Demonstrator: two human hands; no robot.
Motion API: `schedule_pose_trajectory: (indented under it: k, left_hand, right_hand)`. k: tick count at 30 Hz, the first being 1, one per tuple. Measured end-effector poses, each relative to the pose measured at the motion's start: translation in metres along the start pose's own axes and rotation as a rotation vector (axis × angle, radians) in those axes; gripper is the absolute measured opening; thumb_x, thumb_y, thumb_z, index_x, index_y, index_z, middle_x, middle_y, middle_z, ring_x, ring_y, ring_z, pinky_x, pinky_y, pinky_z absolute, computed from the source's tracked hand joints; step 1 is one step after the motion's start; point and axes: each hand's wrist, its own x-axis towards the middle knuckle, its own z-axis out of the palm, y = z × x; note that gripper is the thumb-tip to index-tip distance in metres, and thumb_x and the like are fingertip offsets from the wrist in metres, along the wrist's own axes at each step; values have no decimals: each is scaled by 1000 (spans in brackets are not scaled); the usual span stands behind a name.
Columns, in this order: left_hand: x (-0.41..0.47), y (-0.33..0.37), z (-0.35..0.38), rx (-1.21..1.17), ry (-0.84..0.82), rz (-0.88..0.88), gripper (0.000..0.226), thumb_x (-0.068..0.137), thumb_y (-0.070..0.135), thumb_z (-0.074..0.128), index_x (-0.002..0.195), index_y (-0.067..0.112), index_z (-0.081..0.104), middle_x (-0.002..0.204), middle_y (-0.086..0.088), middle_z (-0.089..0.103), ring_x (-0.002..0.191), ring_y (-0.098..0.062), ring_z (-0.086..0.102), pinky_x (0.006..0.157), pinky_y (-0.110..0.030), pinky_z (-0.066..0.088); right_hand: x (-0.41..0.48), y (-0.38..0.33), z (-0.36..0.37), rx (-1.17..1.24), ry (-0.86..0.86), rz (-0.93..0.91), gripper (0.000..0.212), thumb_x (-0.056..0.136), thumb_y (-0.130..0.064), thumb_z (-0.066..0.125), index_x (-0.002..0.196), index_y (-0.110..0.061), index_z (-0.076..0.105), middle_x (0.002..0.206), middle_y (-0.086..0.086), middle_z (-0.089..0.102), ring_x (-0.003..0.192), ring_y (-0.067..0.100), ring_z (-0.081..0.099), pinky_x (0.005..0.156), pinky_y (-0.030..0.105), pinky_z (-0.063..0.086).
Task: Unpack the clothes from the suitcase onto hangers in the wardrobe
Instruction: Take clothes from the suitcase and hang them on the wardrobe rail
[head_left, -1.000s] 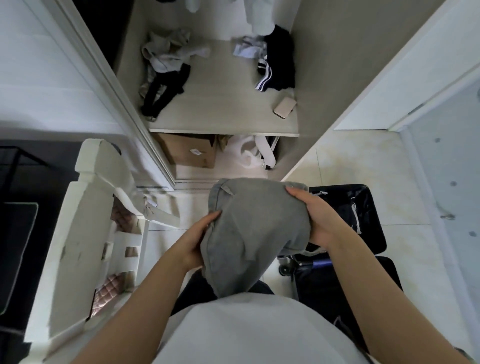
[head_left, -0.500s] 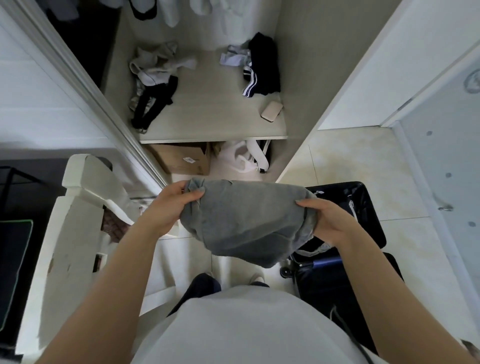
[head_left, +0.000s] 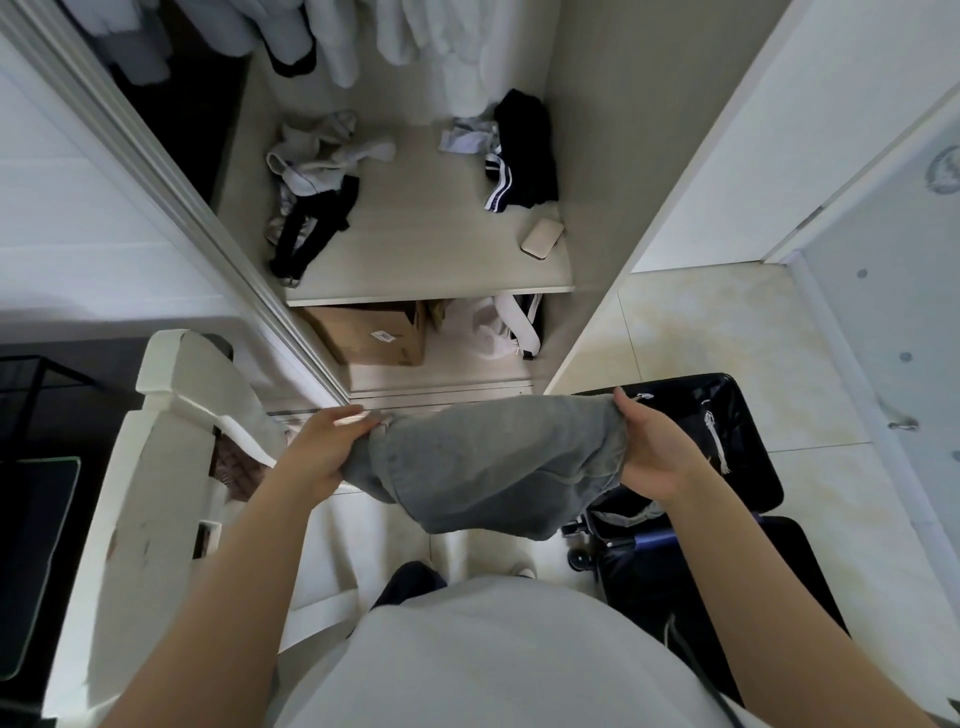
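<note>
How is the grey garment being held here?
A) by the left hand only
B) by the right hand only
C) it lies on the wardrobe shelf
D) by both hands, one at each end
D: the left hand grips one end of the grey garment and the right hand grips the other.

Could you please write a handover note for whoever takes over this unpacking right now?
Left hand: grip on the left end of the grey garment.
Right hand: grip on its right end; it sags between them before the wardrobe.
Suitcase: open on the floor, right side.
Done: some clothes hang inside.
Left: find a hanger (none visible), hang the garment, then check the suitcase.
</note>
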Motion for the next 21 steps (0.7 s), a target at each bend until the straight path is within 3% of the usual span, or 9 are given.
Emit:
schedule_pose_trajectory:
  k: [2,4,5,8,11,13,16,18,21]
  left_hand:
    - [0,-10,-4,-23,-17,-69,33,89,6,63,120,11,49,101,-15,65,82,-24,65,59,-31,55]
    - [-6,-19,-6,81,-46,-125,17,92,1,56,106,10,58,96,-19,66,74,-23,62,53,-27,55]
    - [-6,-26,-8,152,-79,-153,13,92,1,54,95,6,66,98,-22,68,75,-24,63,57,-28,56]
    - [-9,-38,-10,282,-152,-263,26,93,15,51,82,0,70,96,-25,68,79,-30,62,77,-40,51]
    - [-16,-41,1,253,-266,-426,49,95,44,46,89,1,69,87,-17,65,77,-29,60,67,-31,52]
    - [-20,-43,11,300,-362,-374,47,93,49,52,97,6,69,90,-8,70,84,-22,65,65,-28,55]
    - [-19,-42,24,173,-342,-178,21,95,29,56,88,10,59,84,-3,67,78,-15,61,69,-30,48]
    - [-17,-33,28,-59,-296,-119,16,96,21,53,83,13,58,80,-1,64,76,-15,58,67,-29,46]
    - [-20,-17,33,-220,-301,-19,12,96,17,51,94,10,61,92,-4,66,86,-18,61,80,-32,48]
  right_hand:
    - [0,4,-4,-28,-20,3,53,99,-39,40,132,1,51,124,20,62,110,31,63,88,42,48]
    - [-3,7,-3,-69,-61,5,55,97,-42,42,134,-3,51,131,18,58,118,31,59,90,44,48]
    - [-6,7,-2,-85,-77,7,55,95,-42,44,135,-4,50,132,18,57,120,31,57,90,44,49]
    - [-12,9,1,-106,-133,22,55,93,-37,50,136,-4,49,133,17,57,120,31,57,90,44,49]
    - [-15,9,-2,-145,-168,27,53,94,-32,50,138,-2,46,137,20,52,123,33,54,93,44,50]
    - [-18,7,-7,-169,-178,28,54,95,-29,48,140,-1,42,141,22,46,130,36,47,102,47,43]
    - [-22,2,-16,-206,-194,35,54,95,-28,51,141,-1,40,143,22,44,133,36,43,111,51,33]
    - [-25,-3,-23,-227,-166,13,47,94,-31,51,131,-2,52,136,18,53,125,33,51,107,49,38]
    - [-27,-11,-33,-268,-87,-53,43,94,-33,53,122,-2,60,126,17,61,114,30,59,92,43,47]
